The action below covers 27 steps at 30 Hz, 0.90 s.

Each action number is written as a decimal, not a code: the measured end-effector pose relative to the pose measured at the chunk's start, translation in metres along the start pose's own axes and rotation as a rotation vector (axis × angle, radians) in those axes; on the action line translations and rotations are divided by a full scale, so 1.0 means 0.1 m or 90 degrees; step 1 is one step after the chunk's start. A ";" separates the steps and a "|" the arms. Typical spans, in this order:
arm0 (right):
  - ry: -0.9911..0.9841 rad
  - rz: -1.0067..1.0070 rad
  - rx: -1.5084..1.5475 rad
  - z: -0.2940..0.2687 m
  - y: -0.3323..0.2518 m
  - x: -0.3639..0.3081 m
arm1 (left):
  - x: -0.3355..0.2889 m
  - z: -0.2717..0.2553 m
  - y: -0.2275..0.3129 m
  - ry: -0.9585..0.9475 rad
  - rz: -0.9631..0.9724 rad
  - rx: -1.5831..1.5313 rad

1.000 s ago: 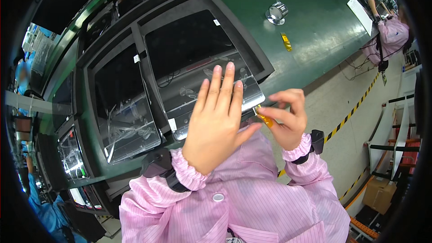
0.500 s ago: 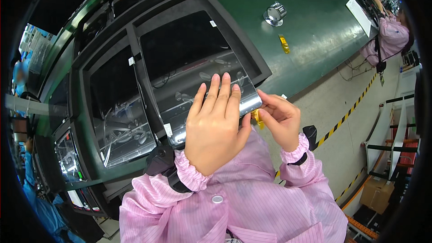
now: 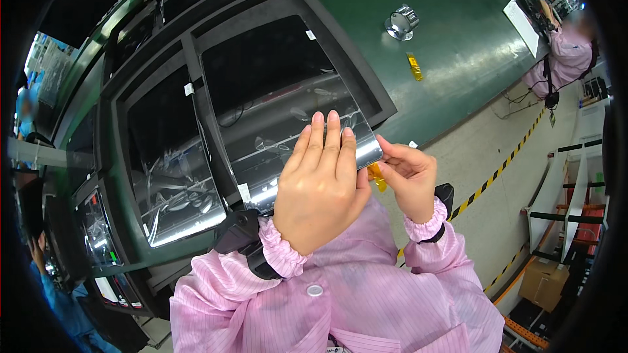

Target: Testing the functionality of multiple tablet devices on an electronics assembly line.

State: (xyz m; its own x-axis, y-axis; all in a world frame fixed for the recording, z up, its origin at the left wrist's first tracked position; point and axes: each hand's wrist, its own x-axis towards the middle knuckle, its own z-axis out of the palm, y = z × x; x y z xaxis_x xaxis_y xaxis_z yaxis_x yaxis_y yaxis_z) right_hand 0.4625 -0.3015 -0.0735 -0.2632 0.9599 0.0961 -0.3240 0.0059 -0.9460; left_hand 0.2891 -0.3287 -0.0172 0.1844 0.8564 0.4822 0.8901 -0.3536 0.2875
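A glossy black screen panel (image 3: 261, 59) covered in clear film lies in a compartment of a dark foam tray (image 3: 350, 46), its near edge jutting out toward me. My left hand (image 3: 317, 186) rests flat on the panel's near right part, fingers stretched out. At the panel's near right corner, my right hand (image 3: 413, 180) has thumb and fingers bent in a pinch. A strip of amber tape (image 3: 378, 178) hangs beside the right thumb, below the corner. The fingers partly hide the grip.
A second filmed panel (image 3: 167, 157) lies in the compartment to the left. On the green table (image 3: 451, 19) stand a silver tape dispenser (image 3: 401, 23) and another amber tape piece (image 3: 414, 66). A person in pink (image 3: 569, 52) sits far right. A cardboard box (image 3: 544, 283) stands lower right.
My left hand has shifted slightly right and toward me on the panel. My right hand stays at the corner with the tape, nearly unmoved.
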 end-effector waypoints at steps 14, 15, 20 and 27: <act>0.283 -0.231 -0.729 -0.47 -0.36 0.86 | -0.02 -0.32 0.02 -0.021 -0.019 0.001; 0.281 -0.281 -0.829 -0.54 -0.36 0.97 | -0.13 -0.51 -0.03 -0.026 -0.040 0.000; 0.222 -0.235 -0.928 -0.89 -0.14 1.44 | -0.77 -1.33 -0.60 -0.063 -0.187 0.119; 0.188 -0.099 -0.555 -0.95 -0.25 1.42 | -1.31 -1.35 -1.01 -0.100 -0.182 0.144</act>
State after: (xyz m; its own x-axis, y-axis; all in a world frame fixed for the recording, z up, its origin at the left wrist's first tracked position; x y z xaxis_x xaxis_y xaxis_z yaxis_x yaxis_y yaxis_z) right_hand 0.5200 -0.1387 -0.0659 0.0068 0.9623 0.2719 0.4924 0.2334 -0.8385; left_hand 0.1190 -0.4562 0.0021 -0.0388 0.9616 0.2717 0.9809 -0.0153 0.1941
